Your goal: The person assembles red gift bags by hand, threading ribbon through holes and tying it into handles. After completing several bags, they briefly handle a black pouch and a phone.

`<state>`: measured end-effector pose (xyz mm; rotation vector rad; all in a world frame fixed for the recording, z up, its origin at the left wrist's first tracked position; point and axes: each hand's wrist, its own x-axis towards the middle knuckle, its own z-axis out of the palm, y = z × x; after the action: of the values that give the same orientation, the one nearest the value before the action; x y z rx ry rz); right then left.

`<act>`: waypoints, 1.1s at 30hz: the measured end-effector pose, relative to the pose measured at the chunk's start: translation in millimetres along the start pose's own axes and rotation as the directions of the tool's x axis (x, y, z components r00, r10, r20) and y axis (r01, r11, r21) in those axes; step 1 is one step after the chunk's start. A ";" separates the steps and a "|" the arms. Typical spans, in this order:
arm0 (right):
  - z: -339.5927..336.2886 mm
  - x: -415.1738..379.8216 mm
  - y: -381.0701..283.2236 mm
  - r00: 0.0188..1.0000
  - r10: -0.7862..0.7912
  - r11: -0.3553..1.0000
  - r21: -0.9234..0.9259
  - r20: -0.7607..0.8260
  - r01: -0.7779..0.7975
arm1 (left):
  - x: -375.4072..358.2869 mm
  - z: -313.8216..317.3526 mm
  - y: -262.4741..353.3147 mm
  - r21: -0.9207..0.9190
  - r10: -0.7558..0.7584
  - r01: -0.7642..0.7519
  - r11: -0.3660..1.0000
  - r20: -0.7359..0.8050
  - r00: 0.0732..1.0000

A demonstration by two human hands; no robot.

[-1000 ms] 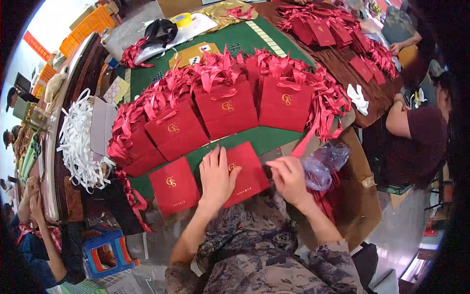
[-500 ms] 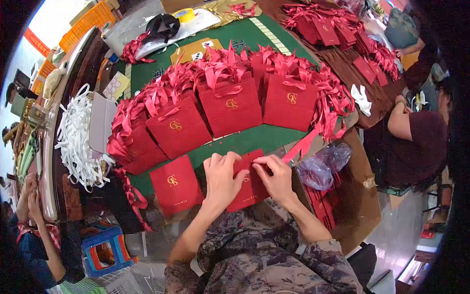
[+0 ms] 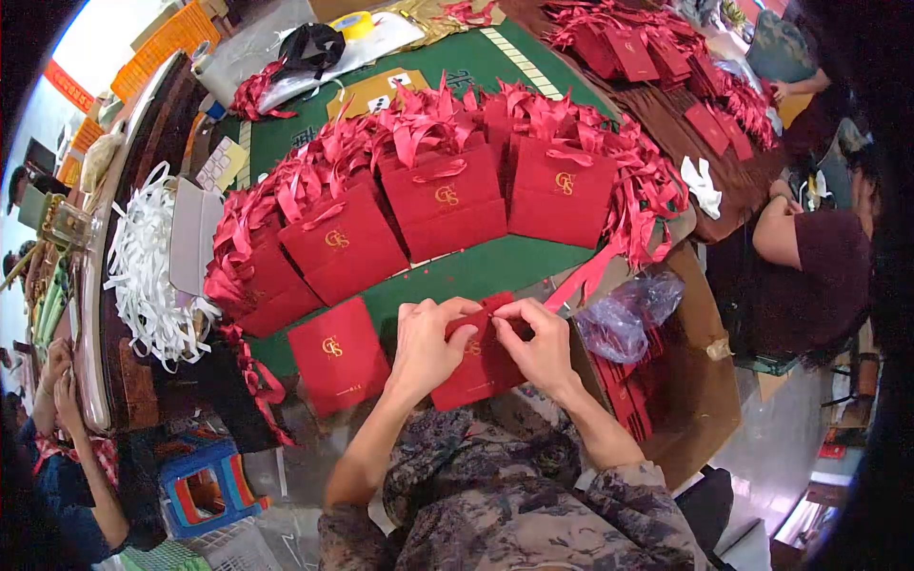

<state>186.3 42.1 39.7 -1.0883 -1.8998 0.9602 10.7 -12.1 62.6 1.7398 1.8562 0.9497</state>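
Observation:
A flat red paper bag [image 3: 473, 381] with a gold monogram lies at the table's near edge, between my hands. My left hand [image 3: 426, 344] is closed, its fingers curled over the upper left part of this bag and the thumb pressed on its front. At the bag's top edge my right hand [image 3: 535, 344] pinches with thumb and index finger; what is between the fingertips is too small to make out. Left of my left hand lies another flat red bag [image 3: 335, 373]. Behind both hands stand several upright red bags [image 3: 443, 221] with pink-red ribbon handles.
White ribbons [image 3: 157, 266] hang in a bundle at the left by a pale box [image 3: 190, 233]. A clear plastic bag [image 3: 624, 319] lies in a cardboard box [image 3: 695, 381] to the right. One person sits at the right; another person's hands show lower left. A blue stool [image 3: 205, 490] stands below.
Both hands stay at the top of the same bag, with only slight finger movement. The view has shifted a little; the standing bags appear slightly further left.

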 end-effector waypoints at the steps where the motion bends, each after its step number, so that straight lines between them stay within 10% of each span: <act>1: -1.3 0.1 -1.9 1.000 -0.019 0.998 -0.052 0.009 0.019 | -0.7 1.3 1.3 0.058 0.025 -0.024 0.998 -0.023 0.999; 7: -2.6 -0.7 -10.2 0.994 -0.101 0.958 -0.265 0.040 0.108 | -1.9 4.8 5.3 0.096 0.065 -0.062 0.993 -0.025 0.998; 14: -7.2 4.3 -7.4 0.990 0.047 0.999 -0.007 0.134 -0.047 | -2.5 -1.7 8.2 0.084 0.055 -0.059 0.995 0.049 0.997; 20: -8.6 6.9 -8.1 0.990 -0.120 0.989 -0.079 0.074 0.126 | -0.8 0.3 -4.5 0.042 0.124 -0.129 0.991 0.104 0.987; 23: -17.4 12.6 -4.6 0.952 -0.275 0.923 -0.240 0.136 0.301 | -0.2 -5.1 -0.1 0.090 0.166 -0.177 0.980 0.115 0.979; 33: -38.0 39.5 12.7 0.845 -0.040 0.970 -0.182 0.534 0.161 | -7.0 1.3 22.9 0.408 0.421 -0.415 0.813 0.080 0.904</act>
<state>208.7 91.4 54.8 -0.8870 -2.5394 1.0846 28.4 -19.1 77.1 2.4859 1.8134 0.7414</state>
